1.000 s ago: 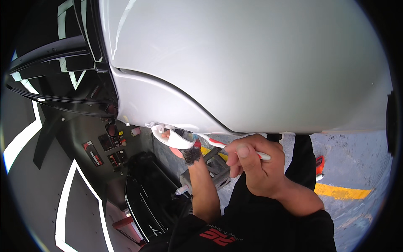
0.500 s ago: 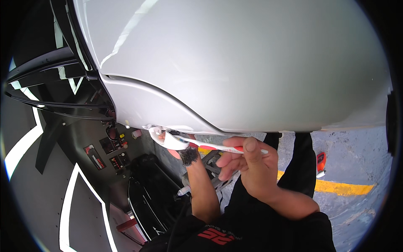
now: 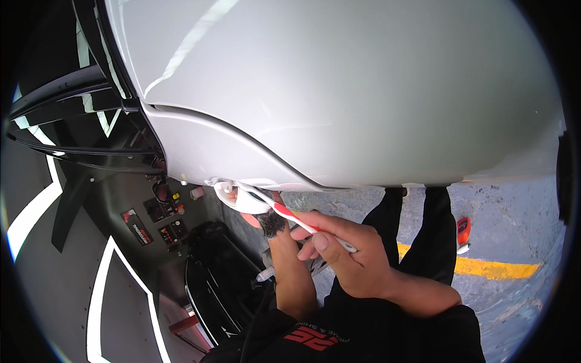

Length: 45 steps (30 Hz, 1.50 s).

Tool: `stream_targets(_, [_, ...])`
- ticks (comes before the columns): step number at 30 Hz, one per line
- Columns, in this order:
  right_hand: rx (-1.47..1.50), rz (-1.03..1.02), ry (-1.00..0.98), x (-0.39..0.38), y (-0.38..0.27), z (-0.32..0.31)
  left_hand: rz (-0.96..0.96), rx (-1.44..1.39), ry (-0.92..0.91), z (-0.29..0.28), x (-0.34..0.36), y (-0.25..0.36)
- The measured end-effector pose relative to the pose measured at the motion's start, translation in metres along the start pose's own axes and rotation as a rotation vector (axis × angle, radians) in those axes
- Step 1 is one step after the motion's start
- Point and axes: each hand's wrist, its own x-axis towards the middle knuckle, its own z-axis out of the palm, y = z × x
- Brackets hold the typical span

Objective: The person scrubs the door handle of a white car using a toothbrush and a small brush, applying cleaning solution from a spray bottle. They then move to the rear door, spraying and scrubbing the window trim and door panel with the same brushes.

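My right hand [image 3: 354,257] grips a red and white toothbrush [image 3: 283,211] between thumb and fingers. The brush slants up to the left, its head end at the white door handle [image 3: 245,199] that stands out from the car body. Bristles cannot be made out there. My left hand [image 3: 251,220] is closed around the handle from behind and below; the handle covers most of its fingers. Above both hands spreads the pale, glossy car door [image 3: 363,97], with a curved panel gap running to its left.
The car's dark window [image 3: 66,133] is at the left. A dark car [image 3: 209,290] stands farther off at lower left. Small items hang or sit by a dark wall [image 3: 115,193]. On the grey floor [image 3: 417,212] lie a yellow stripe [image 3: 496,269] and an orange object [image 3: 463,232].
My right hand has moved down and a little left, tilting the toothbrush from nearly level to a steeper slant. My left hand stays at the door handle.
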Motion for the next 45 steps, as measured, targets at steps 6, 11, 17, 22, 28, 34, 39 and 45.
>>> stream_targets(6, [-0.406,-0.183,-0.012,0.014,0.002,-0.009,0.047,0.065,0.142,-0.025,-0.007,0.036])
stream_targets(11, [-0.682,-0.319,-0.064,0.025,-0.018,-0.022,-0.055,0.038,-0.023,-0.014,0.001,0.022])
stream_targets(17, [-0.529,-0.246,-0.036,0.029,-0.018,-0.022,-0.035,-0.124,0.053,-0.022,-0.006,0.028])
stream_targets(22, [-0.615,-0.187,-0.146,0.029,-0.057,-0.029,0.013,0.1,0.061,-0.015,-0.002,0.013])
stream_targets(28, [-0.79,-0.23,-0.272,0.041,-0.072,-0.02,-0.079,0.132,-0.039,-0.001,0.002,-0.001])
stream_targets(34, [-0.756,-0.342,-0.157,0.046,-0.059,-0.018,-0.034,0.083,-0.028,-0.015,0.002,0.008])
stream_targets(39, [-0.873,-0.326,-0.107,0.035,-0.067,-0.013,0.108,0.27,0.16,-0.035,-0.012,0.029])
stream_targets(45, [-0.76,-0.276,-0.121,0.039,-0.049,-0.022,0.046,0.123,0.085,-0.031,-0.005,0.027])
